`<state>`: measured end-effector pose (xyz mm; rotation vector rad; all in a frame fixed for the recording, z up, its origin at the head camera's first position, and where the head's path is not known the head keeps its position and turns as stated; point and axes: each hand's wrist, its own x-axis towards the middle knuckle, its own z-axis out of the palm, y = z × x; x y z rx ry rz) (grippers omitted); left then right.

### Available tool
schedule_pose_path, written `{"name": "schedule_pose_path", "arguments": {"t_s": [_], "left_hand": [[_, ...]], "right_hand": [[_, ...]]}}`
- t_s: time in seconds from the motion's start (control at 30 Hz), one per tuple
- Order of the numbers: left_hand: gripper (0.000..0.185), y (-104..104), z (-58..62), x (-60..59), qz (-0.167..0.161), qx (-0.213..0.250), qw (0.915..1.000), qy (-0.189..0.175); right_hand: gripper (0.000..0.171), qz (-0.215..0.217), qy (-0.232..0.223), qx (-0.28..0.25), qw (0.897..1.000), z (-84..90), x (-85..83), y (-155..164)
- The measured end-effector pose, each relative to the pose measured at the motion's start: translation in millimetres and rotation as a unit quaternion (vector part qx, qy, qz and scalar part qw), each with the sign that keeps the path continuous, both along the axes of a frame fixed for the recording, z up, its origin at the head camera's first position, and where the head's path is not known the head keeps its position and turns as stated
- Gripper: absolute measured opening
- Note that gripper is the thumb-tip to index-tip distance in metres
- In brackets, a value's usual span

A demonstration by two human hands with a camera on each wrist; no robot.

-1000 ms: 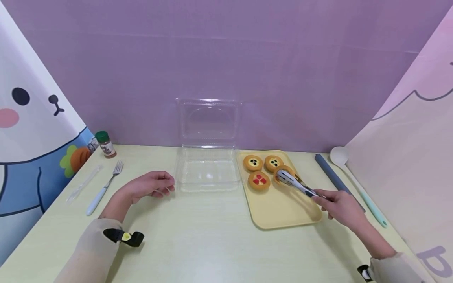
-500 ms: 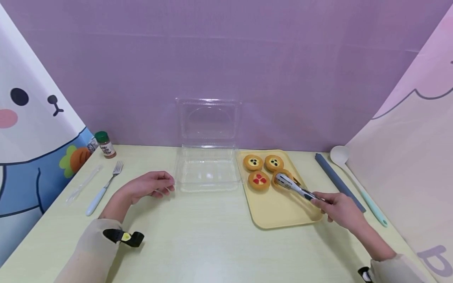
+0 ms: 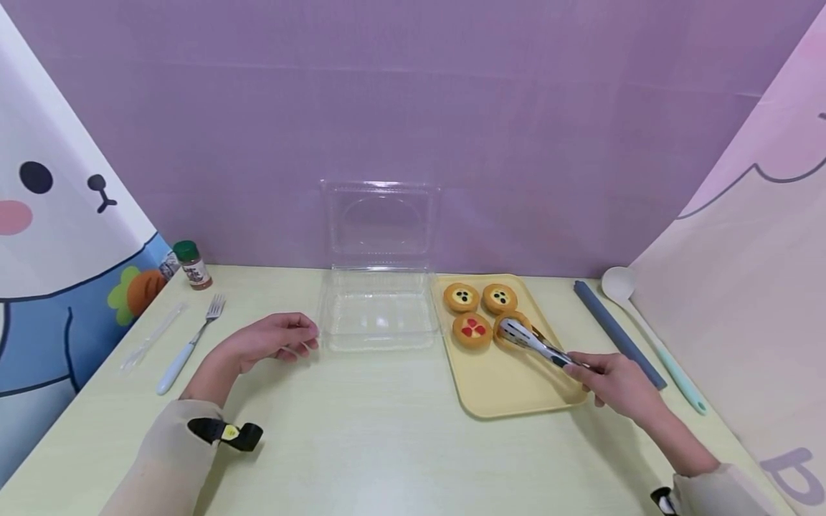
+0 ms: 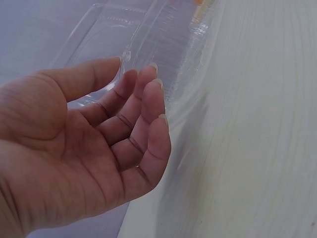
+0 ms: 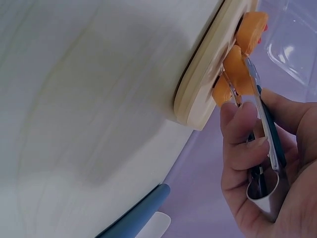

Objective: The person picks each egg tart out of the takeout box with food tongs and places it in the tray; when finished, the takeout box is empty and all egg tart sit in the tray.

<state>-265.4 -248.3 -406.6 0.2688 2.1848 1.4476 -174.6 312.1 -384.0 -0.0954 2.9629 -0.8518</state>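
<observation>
Item: four round pastries on the yellow tray (image 3: 516,387), none yet moved. My right hand (image 3: 616,380) has its fingers curled round the handle of the metal tongs (image 3: 532,340), whose tips close on the near-right pastry (image 3: 516,324); it sits in the tray's back half, just beside the red-topped pastry (image 3: 472,329), and I cannot tell whether it has left the tray surface. Two dark-dotted pastries (image 3: 461,297) lie behind these. Clear plastic container (image 3: 379,308): lid standing open, base holding nothing, just left of the tray. My left hand (image 3: 274,338) rests on the table (image 3: 361,430) near the container's front left corner, fingers relaxed and loosely bent, holding nothing. Progress, as I judge it: first pastry gripped only; all four remain to go across, if the container is their place.
</observation>
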Motion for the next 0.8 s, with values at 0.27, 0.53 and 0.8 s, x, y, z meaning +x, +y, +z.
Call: {"name": "schedule_pose_path", "arguments": {"t_s": [0.27, 0.53, 0.8], "left_hand": [[0.035, 0.4, 0.5, 0.8, -0.002, 0.000, 1.0000, 0.000], [0.034, 0.7, 0.4, 0.5, -0.003, -0.001, 1.0000, 0.000], [0.034, 1.0, -0.8, -1.0, -0.004, -0.001, 1.0000, -0.003]], "right_hand": [[0.053, 0.000, -0.014, -0.001, 1.000, 0.5, 2.3, -0.7], [0.060, -0.019, 0.004, 0.053, 0.998, 3.0, 3.9, 0.8], [0.060, -0.024, 0.014, 0.064, 0.998, 6.5, 6.4, 1.3]]}}
